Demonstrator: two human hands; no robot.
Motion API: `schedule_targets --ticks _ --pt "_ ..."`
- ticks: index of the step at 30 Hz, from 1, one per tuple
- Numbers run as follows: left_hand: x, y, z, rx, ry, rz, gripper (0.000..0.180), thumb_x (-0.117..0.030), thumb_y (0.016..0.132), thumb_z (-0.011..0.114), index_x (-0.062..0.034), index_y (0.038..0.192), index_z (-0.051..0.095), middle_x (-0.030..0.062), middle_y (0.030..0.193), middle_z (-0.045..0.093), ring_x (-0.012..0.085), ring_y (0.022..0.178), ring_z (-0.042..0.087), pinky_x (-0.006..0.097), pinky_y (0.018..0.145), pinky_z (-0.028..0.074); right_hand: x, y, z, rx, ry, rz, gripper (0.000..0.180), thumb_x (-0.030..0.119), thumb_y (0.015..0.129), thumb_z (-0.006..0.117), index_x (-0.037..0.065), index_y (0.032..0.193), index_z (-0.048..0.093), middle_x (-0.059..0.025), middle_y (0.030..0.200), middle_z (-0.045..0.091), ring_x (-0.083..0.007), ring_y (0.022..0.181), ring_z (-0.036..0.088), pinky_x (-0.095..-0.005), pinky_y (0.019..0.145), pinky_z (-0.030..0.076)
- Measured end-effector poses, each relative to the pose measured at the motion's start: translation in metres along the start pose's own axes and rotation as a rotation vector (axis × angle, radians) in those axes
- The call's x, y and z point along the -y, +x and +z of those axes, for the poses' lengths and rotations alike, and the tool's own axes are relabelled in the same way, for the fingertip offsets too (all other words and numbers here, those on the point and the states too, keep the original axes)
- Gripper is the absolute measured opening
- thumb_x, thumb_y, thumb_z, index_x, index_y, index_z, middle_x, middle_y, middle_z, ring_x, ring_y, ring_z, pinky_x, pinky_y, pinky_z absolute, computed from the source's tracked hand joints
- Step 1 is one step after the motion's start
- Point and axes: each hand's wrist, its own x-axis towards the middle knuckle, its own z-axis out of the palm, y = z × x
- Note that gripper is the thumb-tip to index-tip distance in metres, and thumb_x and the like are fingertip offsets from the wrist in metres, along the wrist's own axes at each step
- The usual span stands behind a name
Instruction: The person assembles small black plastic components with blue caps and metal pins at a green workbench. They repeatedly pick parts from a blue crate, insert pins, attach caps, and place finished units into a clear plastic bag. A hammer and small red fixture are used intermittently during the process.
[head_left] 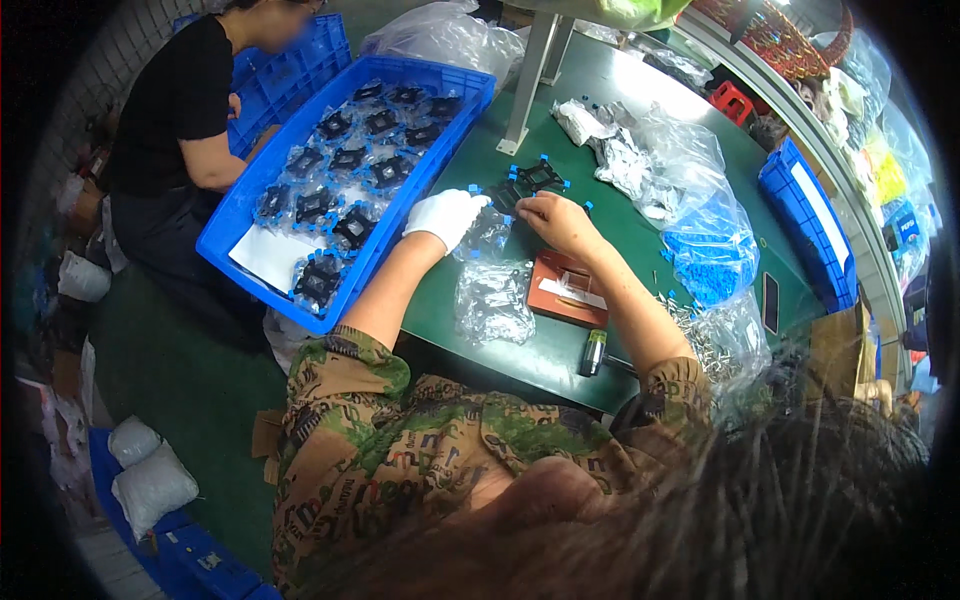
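Dark hair [700, 500] | hands: left [445, 217] grips clear bag [487, 236], right [560, 222] pinches black part [535, 180] | green table [580, 90]

Right hand's [562, 222] fingertips behind black part [537, 178]

A worker's two bare forearms extend forward from patterned short sleeves, converging above the bench. The left hand [446, 217], in a white glove, curls with fingers bent toward the right. The ungloved right hand [561, 219] sits just beside it, palm down, fingertips pinched together pointing leftward.
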Motion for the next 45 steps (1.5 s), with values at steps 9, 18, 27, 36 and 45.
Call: schedule_targets --ticks 9,18,27,36,45 --pt "-0.006 -0.018 -0.024 0.096 0.003 -0.054 0.037 -0.035 0.105 0.041 -0.0181 0.126 0.068 0.0131 0.119 0.072 0.034 0.109 0.068 0.046 0.091 0.054 0.0 -0.002 0.005 0.07 0.013 0.017 0.032 0.032 0.097 0.061 0.009 0.116 0.072 -0.0175 0.108 0.072 -0.0385 0.101 0.068 -0.0464 0.09 0.054" --pt "0.032 -0.023 0.014 -0.068 -0.127 -0.11 0.051 -0.047 0.104 0.042 -0.0073 0.108 0.074 0.0194 0.108 0.072 0.0399 0.101 0.068 0.048 0.089 0.052 0.025 0.02 0.016 0.222 0.016 -0.03 0.039 0.026 0.093 0.066 0.011 0.129 0.066 -0.02 0.11 0.073 -0.0403 0.102 0.069 -0.0483 0.089 0.055" --pt "0.015 -0.038 -0.002 -0.053 -0.054 -0.117 0.044 -0.042 0.105 0.043 -0.0088 0.11 0.073 0.0177 0.108 0.072 0.0381 0.101 0.069 0.048 0.088 0.053 0.01 0.022 0.024 0.013 -0.043 -0.082 0.038 0.022 0.094 0.064 0.01 0.13 0.065 -0.0192 0.109 0.073 -0.0393 0.098 0.07 -0.0484 0.086 0.055" --pt "0.036 -0.046 0.016 -0.125 -0.024 -0.028 0.032 -0.028 0.104 0.046 -0.0145 0.124 0.066 0.0157 0.109 0.07 0.0356 0.101 0.068 0.047 0.086 0.055 0.04 0.014 0.012 0.351 0.311 0.097 0.041 0.019 0.094 0.064 0.009 0.134 0.062 -0.0165 0.091 0.073 -0.0279 0.085 0.072 -0.0417 0.081 0.055" --pt "0.032 -0.039 0.016 -0.052 -0.025 -0.081 0.03 -0.03 0.105 0.046 -0.0147 0.122 0.065 0.0158 0.11 0.069 0.0369 0.101 0.067 0.048 0.084 0.055 0.027 0.033 0.037 0.087 -0.066 -0.305 0.024 0.02 0.093 0.062 0.015 0.114 0.073 -0.0117 0.102 0.075 -0.035 0.093 0.071 -0.0456 0.082 0.057"
